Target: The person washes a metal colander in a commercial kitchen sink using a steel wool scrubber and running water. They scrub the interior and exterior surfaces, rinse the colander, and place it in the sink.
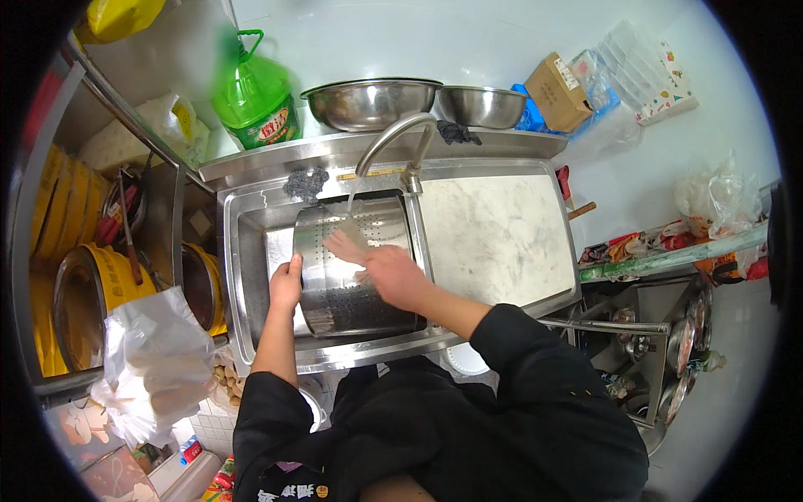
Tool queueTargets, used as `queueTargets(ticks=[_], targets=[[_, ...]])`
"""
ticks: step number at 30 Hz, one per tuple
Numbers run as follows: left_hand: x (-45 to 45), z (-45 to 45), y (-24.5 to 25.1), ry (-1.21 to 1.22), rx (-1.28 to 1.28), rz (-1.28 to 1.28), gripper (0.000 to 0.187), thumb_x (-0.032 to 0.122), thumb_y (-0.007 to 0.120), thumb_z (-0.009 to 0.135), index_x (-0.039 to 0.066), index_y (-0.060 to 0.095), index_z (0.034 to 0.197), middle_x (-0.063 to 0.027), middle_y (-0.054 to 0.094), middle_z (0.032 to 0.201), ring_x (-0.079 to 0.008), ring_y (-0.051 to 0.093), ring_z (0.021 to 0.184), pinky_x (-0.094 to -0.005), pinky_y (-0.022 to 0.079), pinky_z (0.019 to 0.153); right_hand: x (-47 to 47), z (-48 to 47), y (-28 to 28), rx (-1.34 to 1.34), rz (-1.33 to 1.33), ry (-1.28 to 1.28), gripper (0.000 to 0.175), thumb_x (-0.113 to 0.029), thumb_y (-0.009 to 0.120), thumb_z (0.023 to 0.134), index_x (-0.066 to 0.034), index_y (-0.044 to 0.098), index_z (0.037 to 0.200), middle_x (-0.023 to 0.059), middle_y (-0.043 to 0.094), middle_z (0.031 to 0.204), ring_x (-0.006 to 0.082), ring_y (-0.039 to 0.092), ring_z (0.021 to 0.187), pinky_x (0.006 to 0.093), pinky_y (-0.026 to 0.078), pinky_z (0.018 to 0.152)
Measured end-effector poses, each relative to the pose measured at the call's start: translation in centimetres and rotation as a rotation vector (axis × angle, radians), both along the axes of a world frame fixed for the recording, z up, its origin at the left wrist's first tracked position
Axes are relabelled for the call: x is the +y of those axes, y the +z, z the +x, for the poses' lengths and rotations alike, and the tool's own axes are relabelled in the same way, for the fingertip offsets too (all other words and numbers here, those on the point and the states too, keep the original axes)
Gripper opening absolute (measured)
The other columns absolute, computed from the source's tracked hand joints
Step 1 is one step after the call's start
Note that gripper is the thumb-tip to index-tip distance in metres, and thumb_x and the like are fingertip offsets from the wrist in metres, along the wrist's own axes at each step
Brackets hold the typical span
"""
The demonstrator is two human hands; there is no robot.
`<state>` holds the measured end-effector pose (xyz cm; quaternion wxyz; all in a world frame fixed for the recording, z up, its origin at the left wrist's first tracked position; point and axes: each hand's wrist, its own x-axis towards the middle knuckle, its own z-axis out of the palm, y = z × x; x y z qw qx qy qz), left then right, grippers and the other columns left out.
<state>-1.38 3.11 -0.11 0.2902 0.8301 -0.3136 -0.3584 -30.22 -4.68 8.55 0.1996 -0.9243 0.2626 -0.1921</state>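
A perforated stainless steel cylinder (351,295) lies on its side in the sink basin (251,276). My left hand (287,282) grips its left rim, thumb on top. In my right hand (396,276) is a pale, flat cleaning cloth or brush, blurred; which it is I cannot tell. It rests on or just over the cylinder's upper middle. From the curved faucet (392,135), a thin stream of water falls onto the metal near that pale thing (347,243). Part of the cylinder is hidden behind my right hand.
Beside the basin lies a pale board (495,232). Behind are dark scouring pads (306,184), two steel bowls (375,103) (482,106), a green jug (254,94) and a cardboard box (558,93). Shelves with yellow-rimmed containers (119,276) stand left; a cluttered shelf (671,251) is right.
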Motion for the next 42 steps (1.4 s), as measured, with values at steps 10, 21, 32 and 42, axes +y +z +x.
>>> queueTargets(ticks=[10, 21, 32, 42], targets=[[0.3, 2.3, -2.0, 0.119, 0.209, -0.123, 0.075, 0.061, 0.059, 0.106, -0.01, 0.073, 0.123, -0.0186, 0.076, 0.113, -0.0266, 0.068, 0.105, -0.04, 0.051, 0.099, -0.1, -5.4, -4.3, -0.681, 0.923, -0.842, 0.02, -0.018, 0.07, 0.099, 0.0, 0.064, 0.104, 0.0083, 0.066, 0.098, 0.018, 0.063, 0.096, 0.038, 0.051, 0.085], [4.4, 8.5, -2.6, 0.316, 0.686, 0.026, 0.068, 0.06, 0.052, 0.109, 0.0, 0.063, 0.139, -0.0136, 0.071, 0.127, -0.026, 0.07, 0.111, -0.041, 0.057, 0.091, 3.3, 5.3, -2.6, -0.717, 1.009, -0.64, 0.041, -0.011, 0.08, 0.088, 0.0001, 0.055, 0.119, 0.0105, 0.067, 0.108, 0.0174, 0.064, 0.102, 0.0349, 0.053, 0.092], [6.4, 0.5, 5.8, -0.206, 0.039, -0.247, 0.061, 0.04, 0.061, 0.11, -0.007, 0.053, 0.147, -0.0153, 0.067, 0.13, -0.0223, 0.062, 0.122, -0.0354, 0.048, 0.107, 7.3, 10.7, -1.9, -0.702, 1.121, -0.493, 0.038, -0.014, 0.075, 0.093, 0.0, 0.056, 0.123, 0.0191, 0.071, 0.108, 0.0281, 0.072, 0.099, 0.0416, 0.057, 0.087], [7.0, 2.7, 5.1, -0.207, 0.131, -0.294, 0.099, 0.053, 0.074, 0.098, -0.009, 0.03, 0.163, -0.0214, 0.054, 0.151, -0.0294, 0.055, 0.134, -0.0393, 0.041, 0.117, 4.6, 5.7, -6.4, -0.689, 1.644, -0.36, 0.026, -0.012, 0.066, 0.102, -0.0011, 0.059, 0.125, 0.0081, 0.067, 0.114, 0.0185, 0.069, 0.099, 0.0366, 0.063, 0.082]])
